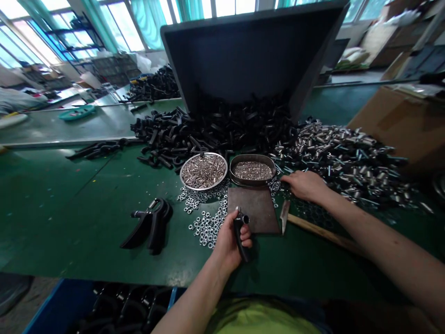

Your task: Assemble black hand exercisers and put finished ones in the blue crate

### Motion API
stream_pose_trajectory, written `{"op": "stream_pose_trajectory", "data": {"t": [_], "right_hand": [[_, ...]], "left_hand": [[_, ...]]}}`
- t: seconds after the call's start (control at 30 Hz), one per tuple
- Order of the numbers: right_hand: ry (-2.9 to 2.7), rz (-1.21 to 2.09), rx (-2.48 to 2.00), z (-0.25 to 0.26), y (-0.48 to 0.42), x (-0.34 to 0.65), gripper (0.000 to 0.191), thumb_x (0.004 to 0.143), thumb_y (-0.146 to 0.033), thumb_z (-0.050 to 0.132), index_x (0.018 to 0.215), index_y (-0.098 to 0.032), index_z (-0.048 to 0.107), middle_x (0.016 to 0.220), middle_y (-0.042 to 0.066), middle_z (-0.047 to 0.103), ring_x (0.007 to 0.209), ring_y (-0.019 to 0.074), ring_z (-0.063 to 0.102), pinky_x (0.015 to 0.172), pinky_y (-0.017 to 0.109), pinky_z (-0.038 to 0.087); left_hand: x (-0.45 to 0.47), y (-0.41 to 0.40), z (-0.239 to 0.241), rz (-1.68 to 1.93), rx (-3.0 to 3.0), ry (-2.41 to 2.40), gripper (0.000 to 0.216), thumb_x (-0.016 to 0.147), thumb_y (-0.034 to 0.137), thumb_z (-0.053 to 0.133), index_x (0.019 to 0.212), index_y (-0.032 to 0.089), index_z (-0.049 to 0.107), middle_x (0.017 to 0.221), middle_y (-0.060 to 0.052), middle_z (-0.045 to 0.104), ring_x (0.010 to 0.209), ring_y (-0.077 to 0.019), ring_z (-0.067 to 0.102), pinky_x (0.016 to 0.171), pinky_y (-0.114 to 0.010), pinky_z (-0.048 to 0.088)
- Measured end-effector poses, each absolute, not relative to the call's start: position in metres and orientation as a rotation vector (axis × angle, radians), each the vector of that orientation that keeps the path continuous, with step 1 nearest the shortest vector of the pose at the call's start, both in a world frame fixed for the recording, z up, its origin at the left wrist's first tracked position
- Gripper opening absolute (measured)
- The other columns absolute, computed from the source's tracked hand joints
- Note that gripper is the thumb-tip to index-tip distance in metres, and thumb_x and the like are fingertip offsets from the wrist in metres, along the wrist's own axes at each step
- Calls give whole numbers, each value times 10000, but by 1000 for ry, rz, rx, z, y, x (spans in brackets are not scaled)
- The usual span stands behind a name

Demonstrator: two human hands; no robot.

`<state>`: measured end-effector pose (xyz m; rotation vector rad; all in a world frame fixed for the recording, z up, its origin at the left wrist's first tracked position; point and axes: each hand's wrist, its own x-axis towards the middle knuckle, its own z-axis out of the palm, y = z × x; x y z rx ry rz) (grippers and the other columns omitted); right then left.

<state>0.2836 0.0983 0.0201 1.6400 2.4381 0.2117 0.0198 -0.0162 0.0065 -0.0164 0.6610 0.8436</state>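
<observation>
My left hand (pixel 227 239) is closed around a black curved handle piece (pixel 241 234) with a metal tip, held upright at the near edge of a brown metal plate (pixel 255 208). My right hand (pixel 305 184) reaches over the edge of a heap of shiny metal sleeves and bolts (pixel 344 160), fingers curled down among the parts; what they hold is hidden. A hammer (pixel 313 227) with a wooden handle lies under my right forearm, beside the plate.
A round tray of metal pins (pixel 204 170) and an oval tin of small parts (pixel 252 170) stand behind the plate. Loose nuts (pixel 205 222) lie scattered left of it. Assembled black grips (pixel 149 225) rest at left. A black bin (pixel 250 51) spills black handles (pixel 208 130). A cardboard box (pixel 403 120) stands at right.
</observation>
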Motion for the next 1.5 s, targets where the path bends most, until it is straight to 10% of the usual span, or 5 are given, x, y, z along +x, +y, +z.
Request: {"op": "stream_pose_trajectory", "data": {"t": [0.63, 0.93, 1.17, 1.37, 1.5], "right_hand": [[2659, -195, 1949, 25, 104, 302, 246, 691, -154, 539, 920, -137, 628, 929, 85, 604, 761, 180, 589, 702, 305, 471], [3319, -758, 1786, 54, -5, 205, 201, 848, -183, 526, 1037, -210, 588, 1029, 56, 651, 924, 166, 621, 769, 278, 516], [3381, -332, 1906, 32, -22, 160, 150, 891, -246, 477, 941, -149, 580, 802, 79, 665, 738, 186, 645, 655, 283, 493], [2764, -883, 2199, 37, -15, 153, 473, 934, -470, 301, 654, -203, 573, 544, 30, 606, 535, 174, 605, 501, 262, 403], [3063, -854, 2065, 36, -18, 153, 310, 892, -434, 415, 946, -199, 611, 880, 89, 692, 805, 220, 649, 692, 325, 477]], "left_hand": [[24, -12, 4, 849, -55, 654, 362, 854, 418, 484, 636, 129, 499, 473, 47, 361, 394, -37, 299, 348, -131, 197], [29, -11, 7, 910, -20, 681, 328, 838, 369, 453, 604, 142, 486, 432, 39, 363, 376, -55, 311, 361, -157, 223], [39, -17, 11, 1112, 53, 774, 251, 772, 325, 529, 605, 146, 472, 442, 40, 416, 393, -55, 352, 411, -172, 285], [36, -22, 13, 1313, 270, 912, 219, 715, 332, 623, 692, 153, 500, 535, 57, 458, 452, -53, 390, 463, -182, 320], [33, -23, 12, 1381, 308, 935, 226, 719, 344, 626, 720, 152, 507, 582, 59, 462, 483, -54, 405, 478, -185, 324]]}}
